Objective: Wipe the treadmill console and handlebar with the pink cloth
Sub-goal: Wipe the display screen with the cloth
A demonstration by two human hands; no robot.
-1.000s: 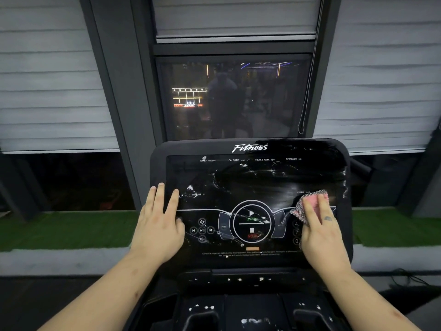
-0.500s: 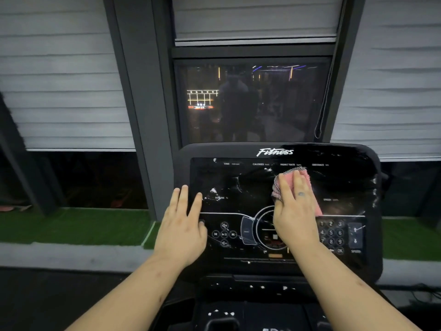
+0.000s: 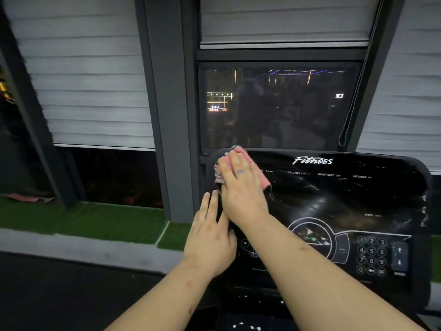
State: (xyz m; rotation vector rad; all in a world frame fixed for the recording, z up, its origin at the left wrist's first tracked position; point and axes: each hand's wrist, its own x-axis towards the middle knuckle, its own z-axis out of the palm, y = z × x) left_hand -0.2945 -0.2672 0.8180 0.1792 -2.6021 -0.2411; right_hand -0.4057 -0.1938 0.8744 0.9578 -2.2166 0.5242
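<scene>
The black treadmill console point(image 3: 346, 201) fills the lower right, with a "Fitness" logo, a round dial and a number keypad. My right hand point(image 3: 241, 189) lies flat with straight fingers on the pink cloth point(image 3: 238, 155), pressing it against the console's upper left corner. The cloth shows above and on both sides of the fingers. My left hand point(image 3: 210, 237) rests flat on the console's left edge, just below the right hand, fingers straight. The handlebar is hidden; only the dark tray below the console shows at the bottom edge.
A dark window point(image 3: 276, 106) with reflections stands behind the console, framed by grey pillars point(image 3: 167, 111) and lowered white blinds point(image 3: 90, 75). A strip of green turf point(image 3: 83, 218) and a grey kerb run along the floor at left. A blind cord point(image 3: 350, 111) hangs at right.
My right hand has swept the cloth from the console's right side across its middle to the upper left corner. The left hand stayed on the left edge. The view has shifted left.
</scene>
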